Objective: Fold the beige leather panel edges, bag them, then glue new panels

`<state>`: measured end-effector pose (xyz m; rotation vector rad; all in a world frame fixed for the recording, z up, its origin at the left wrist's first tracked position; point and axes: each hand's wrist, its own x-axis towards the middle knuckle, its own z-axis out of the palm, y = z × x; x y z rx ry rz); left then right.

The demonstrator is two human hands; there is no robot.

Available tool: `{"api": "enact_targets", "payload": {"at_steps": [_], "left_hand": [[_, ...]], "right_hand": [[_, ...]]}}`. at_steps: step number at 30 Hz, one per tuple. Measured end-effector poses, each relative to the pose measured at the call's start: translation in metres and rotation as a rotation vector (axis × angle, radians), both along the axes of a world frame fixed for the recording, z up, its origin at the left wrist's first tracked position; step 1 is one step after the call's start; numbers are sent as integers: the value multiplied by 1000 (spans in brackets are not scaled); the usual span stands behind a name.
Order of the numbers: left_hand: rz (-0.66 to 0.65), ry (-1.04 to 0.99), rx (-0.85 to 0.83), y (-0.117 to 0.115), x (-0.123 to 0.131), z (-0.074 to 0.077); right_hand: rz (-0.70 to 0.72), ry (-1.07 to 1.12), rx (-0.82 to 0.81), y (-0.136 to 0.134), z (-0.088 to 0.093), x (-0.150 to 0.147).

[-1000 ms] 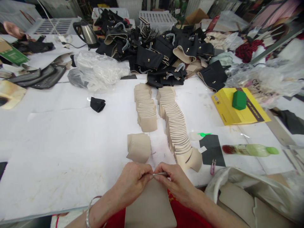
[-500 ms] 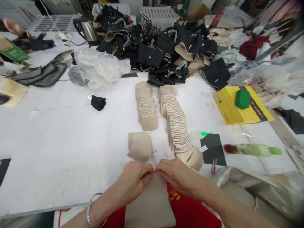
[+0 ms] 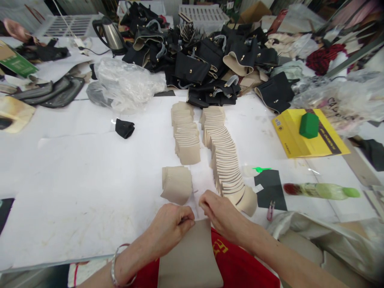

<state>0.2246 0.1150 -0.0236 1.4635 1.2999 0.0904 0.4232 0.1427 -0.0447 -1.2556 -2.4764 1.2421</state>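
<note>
Our L hand point(image 3: 175, 224) pinches the beige leather-like panel point(image 3: 189, 258) at top edge, R hand point(image 3: 223, 214) curls nearby, hold unclear; we guess panel light, flexible, prob. best taken by edges.

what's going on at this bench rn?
A person is handling a beige panel at the table's near edge, above red cloth. The left hand pinches its top edge; the right hand is curled by its upper right corner, and I can't tell if it holds anything. Just beyond are a small beige stack and two overlapping rows of beige pieces, with a pile of black bags behind.
</note>
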Motion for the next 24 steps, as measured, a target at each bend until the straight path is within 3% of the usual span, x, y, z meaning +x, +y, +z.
{"api": "enact_targets", "payload": {"at_steps": [3, 5, 7, 11, 17, 21, 24], "left_hand": [[10, -10, -9, -1, -2, -2], [11, -12, -13, -1, -2, -4], [5, -17, -11, -1, -2, -5], [12, -56, 16, -2, -2, -3], [20, 6, 20, -10, -1, -9], [-5, 52, 36, -24, 1, -27], [88, -44, -48, -34, 1, -42]], "right_hand": [[-423, 130, -192, 6, -8, 4], [-505, 125, -240, 8, -9, 6], [-382, 117, -265, 8, -6, 6], [-4, 167, -382, 2, 3, 0], [87, 68, -348, -9, -4, -5], [169, 70, -340, -18, -16, -6], [158, 110, -380, -26, -26, -6]]}}
